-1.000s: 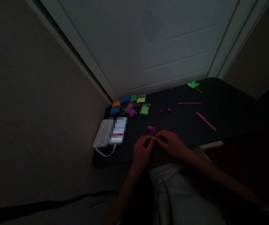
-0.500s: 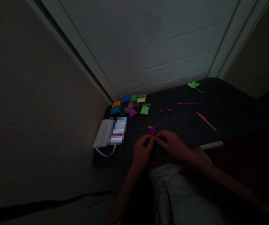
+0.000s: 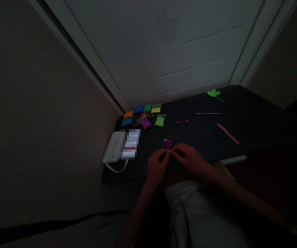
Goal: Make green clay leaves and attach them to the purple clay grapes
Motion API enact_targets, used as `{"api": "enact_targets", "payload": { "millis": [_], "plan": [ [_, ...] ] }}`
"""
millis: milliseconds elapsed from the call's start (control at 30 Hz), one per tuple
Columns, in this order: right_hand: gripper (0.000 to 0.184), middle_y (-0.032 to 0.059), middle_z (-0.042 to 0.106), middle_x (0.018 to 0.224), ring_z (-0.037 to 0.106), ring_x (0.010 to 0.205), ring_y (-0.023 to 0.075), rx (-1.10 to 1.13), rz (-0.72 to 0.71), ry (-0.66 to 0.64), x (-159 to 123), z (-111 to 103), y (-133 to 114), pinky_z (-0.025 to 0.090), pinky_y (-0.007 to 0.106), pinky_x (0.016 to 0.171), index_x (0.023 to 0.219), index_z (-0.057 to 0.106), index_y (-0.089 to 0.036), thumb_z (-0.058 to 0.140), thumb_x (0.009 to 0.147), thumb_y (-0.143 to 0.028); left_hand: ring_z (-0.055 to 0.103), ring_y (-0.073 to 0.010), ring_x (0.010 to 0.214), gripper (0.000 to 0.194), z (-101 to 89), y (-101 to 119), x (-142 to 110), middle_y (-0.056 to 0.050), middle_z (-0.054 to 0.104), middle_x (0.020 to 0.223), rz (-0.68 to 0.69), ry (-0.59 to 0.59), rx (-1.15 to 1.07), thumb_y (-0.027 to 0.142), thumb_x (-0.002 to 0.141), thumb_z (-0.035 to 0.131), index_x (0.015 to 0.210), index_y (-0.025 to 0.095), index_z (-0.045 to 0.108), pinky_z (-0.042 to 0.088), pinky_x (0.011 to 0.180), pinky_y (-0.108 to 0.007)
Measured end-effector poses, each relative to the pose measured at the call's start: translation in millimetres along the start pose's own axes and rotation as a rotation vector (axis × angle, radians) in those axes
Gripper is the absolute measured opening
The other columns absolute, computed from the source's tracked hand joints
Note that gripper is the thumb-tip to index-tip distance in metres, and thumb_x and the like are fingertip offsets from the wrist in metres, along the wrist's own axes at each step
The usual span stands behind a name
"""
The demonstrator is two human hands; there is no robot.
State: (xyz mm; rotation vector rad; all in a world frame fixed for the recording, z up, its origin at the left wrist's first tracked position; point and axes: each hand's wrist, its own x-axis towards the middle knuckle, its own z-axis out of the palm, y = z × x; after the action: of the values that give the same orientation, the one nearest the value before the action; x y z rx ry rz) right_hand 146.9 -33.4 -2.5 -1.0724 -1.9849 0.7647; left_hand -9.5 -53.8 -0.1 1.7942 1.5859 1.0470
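Note:
My left hand (image 3: pixel 156 167) and my right hand (image 3: pixel 190 159) meet fingertip to fingertip at the near edge of a dark table (image 3: pixel 252 127). Both pinch a tiny green bit of clay (image 3: pixel 169 152) between them. Just beyond the fingertips lies a small purple clay grape cluster (image 3: pixel 167 143) with a green stem. Two small purple clay balls (image 3: pixel 182 122) rest farther back on the table.
Several coloured clay packets (image 3: pixel 144 115) lie at the table's back left. A white case with a strap (image 3: pixel 113 148) sits at the left edge. Two pink modelling tools (image 3: pixel 227 133) and a green clay leaf (image 3: pixel 214 93) lie to the right. A white door stands behind.

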Motion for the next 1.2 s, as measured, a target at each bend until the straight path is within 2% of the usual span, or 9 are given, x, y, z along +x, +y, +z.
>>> {"api": "enact_targets", "payload": {
  "millis": [767,1200],
  "plan": [
    [0.016,0.0039,0.063,0.088,0.057,0.081,0.0145,-0.002,-0.008,-0.03,0.4,-1.8,-2.7,0.043,0.027,0.073,0.092,0.06,-0.018,0.047,0.084,-0.02,0.059,-0.0141,0.078,0.017,1.0,-2.7,-0.7,-0.002,0.064,0.086,-0.023,-0.023,-0.002,0.032,0.079,0.053,0.089,0.02,0.062,0.045,0.071,-0.025],
    [0.016,0.0045,0.063,0.091,0.057,0.084,0.0151,-0.003,-0.012,-0.024,0.6,-1.5,-2.1,0.043,0.028,0.076,0.094,0.06,-0.018,0.046,0.085,-0.021,0.058,-0.0128,0.07,0.018,1.2,0.0,-1.0,-0.001,0.064,0.08,-0.08,0.016,-0.054,0.033,0.08,0.051,0.088,0.019,0.06,0.044,0.064,-0.024]
  ]
}}
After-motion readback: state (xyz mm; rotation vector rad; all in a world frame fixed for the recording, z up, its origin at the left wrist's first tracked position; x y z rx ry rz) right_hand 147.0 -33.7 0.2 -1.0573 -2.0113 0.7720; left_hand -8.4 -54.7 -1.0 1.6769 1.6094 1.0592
